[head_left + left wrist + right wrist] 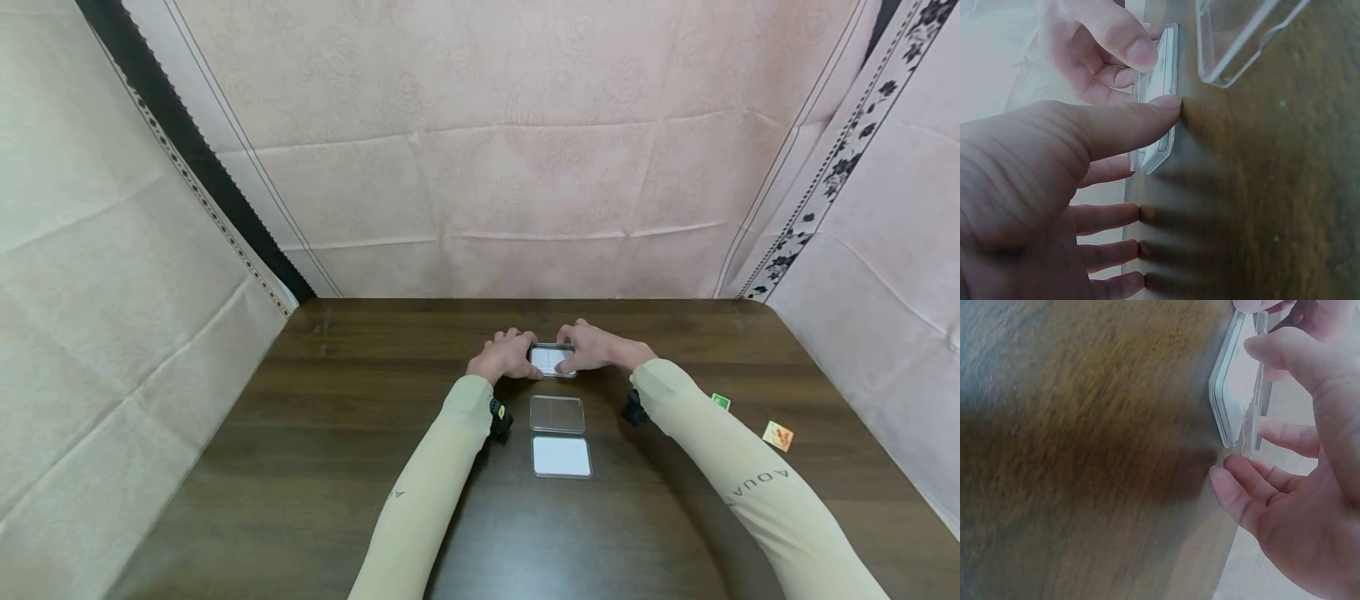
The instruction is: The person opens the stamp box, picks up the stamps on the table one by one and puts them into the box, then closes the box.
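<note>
A shallow clear plastic case (546, 358) with a white panel inside lies on the far part of the table, between the two hands. My left hand (507, 355) grips its left end, the thumb on the near edge and the index finger toward the far edge; the other fingertips rest on the tabletop. From the right, my right hand (596, 347) holds the case, its thumb (1266, 349) on the white panel and its index finger by the far edge. In the right wrist view, a clear rim (1260, 381) stands along the case's far side.
Nearer to me lie a clear plastic lid or tray (557, 414) and, just below it, a white-filled flat case (562, 457). Right of the right forearm are a small green card (721, 401) and an orange picture card (777, 436). Pale curtains (525, 183) stand behind the table (360, 400).
</note>
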Demonstrator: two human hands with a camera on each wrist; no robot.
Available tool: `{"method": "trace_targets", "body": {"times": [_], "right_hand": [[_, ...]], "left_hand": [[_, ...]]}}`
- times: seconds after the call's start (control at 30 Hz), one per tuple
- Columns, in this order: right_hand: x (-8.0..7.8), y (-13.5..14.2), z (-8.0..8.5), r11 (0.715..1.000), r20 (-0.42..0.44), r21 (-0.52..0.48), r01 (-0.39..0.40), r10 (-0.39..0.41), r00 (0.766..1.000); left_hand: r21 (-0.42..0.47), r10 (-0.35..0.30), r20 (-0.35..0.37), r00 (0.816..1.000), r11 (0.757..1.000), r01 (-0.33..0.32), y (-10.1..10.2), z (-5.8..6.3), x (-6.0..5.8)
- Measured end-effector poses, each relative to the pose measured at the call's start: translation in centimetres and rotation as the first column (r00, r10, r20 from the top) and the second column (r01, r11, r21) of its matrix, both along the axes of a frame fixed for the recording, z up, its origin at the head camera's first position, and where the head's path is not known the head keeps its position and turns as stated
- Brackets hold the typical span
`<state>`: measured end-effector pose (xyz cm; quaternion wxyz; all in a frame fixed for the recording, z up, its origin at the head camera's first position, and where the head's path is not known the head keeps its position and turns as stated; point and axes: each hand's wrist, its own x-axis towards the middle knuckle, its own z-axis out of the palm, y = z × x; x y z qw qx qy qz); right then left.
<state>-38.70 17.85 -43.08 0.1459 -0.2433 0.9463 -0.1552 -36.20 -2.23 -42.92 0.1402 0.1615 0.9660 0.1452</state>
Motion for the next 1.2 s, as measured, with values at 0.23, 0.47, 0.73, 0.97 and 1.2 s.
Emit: {"method": "trace_targets", "body": {"times": [0.23,0.47,0.73,0.97,1.2], "right_hand": [[-0.1,0.4,0.2,1.0,-0.006,0.005,0.004,-0.004,1.0],[0.0,1.1,0.9,1.0,0.003,-0.003,0.019,-0.019,1.0],[0.0,1.4,1.0,0.999,-0.003,-0.009,0.035,-0.035,0.999],[-0.2,1.5,0.9,0.999,-0.013,-0.03,0.033,-0.033,0.999],[-0.5,1.6,1.2,0.998,-0.026,-0.039,0.043,-0.044,0.999]], "left_hand": [[0.013,0.009,0.006,1.0,1.0,-0.009,-0.1,0.2,0.2],[-0.025,0.002,0.004,1.0,1.0,-0.002,0.0,0.2,0.2],[-0.031,0.005,0.005,1.0,1.0,-0.004,0.1,0.1,0.2],[-0.04,0.009,0.004,1.0,0.999,-0.009,0.2,-0.1,0.2],[-0.031,0.017,0.011,1.0,0.999,-0.016,0.2,-0.2,0.1]]}}
